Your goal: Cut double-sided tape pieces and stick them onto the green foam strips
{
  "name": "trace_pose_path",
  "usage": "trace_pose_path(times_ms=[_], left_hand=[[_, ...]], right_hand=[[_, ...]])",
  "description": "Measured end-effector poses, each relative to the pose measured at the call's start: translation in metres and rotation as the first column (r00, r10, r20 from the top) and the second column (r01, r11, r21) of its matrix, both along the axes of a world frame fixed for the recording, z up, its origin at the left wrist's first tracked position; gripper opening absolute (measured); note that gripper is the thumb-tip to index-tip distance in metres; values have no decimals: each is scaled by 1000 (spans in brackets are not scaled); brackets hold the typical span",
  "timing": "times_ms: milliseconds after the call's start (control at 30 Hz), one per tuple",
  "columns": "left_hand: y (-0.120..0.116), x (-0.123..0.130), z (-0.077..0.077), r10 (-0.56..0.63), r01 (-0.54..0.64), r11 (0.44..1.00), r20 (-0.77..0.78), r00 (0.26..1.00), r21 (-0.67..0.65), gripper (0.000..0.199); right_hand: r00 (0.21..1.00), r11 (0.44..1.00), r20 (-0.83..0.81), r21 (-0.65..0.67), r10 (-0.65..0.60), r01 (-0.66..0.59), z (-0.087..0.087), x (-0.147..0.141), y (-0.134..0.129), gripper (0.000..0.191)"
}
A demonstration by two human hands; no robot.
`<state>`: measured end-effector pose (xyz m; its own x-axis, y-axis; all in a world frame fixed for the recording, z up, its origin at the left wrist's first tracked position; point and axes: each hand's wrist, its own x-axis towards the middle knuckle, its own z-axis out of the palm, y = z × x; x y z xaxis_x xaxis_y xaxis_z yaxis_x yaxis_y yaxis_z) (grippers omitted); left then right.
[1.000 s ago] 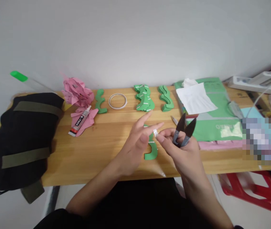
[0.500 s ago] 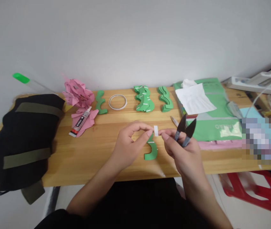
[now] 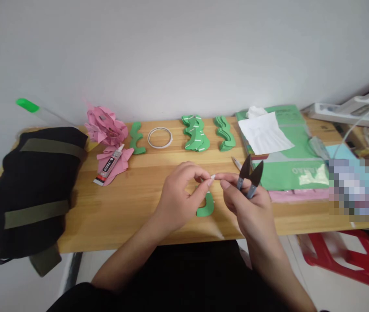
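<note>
Between thumb and fingertip, my left hand (image 3: 181,197) pinches a small white strip of tape (image 3: 213,177). My right hand (image 3: 252,206) is wrapped round a pair of scissors (image 3: 249,177), whose dark blades point up and stand apart. Its index fingertip reaches to the strip's right end. Just under the hands, a wavy green paper cutout (image 3: 208,206) lies on the table, its upper part hidden by my left hand. Behind lie a fanned stack of green cutouts (image 3: 194,135) with white strips on them and a plain stack of green cutouts (image 3: 225,135).
A tape roll (image 3: 149,139) and another green cutout (image 3: 136,141) lie at the back. Left are crumpled pink paper (image 3: 106,125), a glue tube (image 3: 109,165) and a black bag (image 3: 41,177). Right are a green packet (image 3: 288,173), white tissue (image 3: 265,134) and a pen (image 3: 236,164).
The white strip has turned from upright and broad to a tilted, narrower view at my left fingertips. My right index finger has come closer to it. The scissors have shifted slightly left.
</note>
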<state>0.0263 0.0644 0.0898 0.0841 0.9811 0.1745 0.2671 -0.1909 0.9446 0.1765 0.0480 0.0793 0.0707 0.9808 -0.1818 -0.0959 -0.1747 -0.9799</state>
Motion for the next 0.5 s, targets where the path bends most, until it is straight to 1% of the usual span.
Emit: trace_pose_path(times_ms=[100,200,267,333,433,500], left_hand=[[1,0,-2,-21,22,999,43,999,-43,12],[3,0,-4,0,30,986,178,984,-163,9],[5,-2,-4,9,64,966,279,960,-250,6],[7,-3,-2,42,86,942,369,928,-323,6],[11,-6,0,139,80,906,472,870,-415,8],[15,-8,2,181,95,881,517,836,-463,10]], right_hand=[[992,997,-122,-65,39,-47,0,-2,2,18],[979,988,-190,-124,72,-97,2,-4,4,27],[980,986,-181,-131,81,-106,2,-3,5,36],[981,986,-161,-111,109,-128,-1,1,5,41],[968,974,-141,-63,206,-216,-7,10,2,42],[962,962,-76,-63,262,-267,-11,16,-2,48]])
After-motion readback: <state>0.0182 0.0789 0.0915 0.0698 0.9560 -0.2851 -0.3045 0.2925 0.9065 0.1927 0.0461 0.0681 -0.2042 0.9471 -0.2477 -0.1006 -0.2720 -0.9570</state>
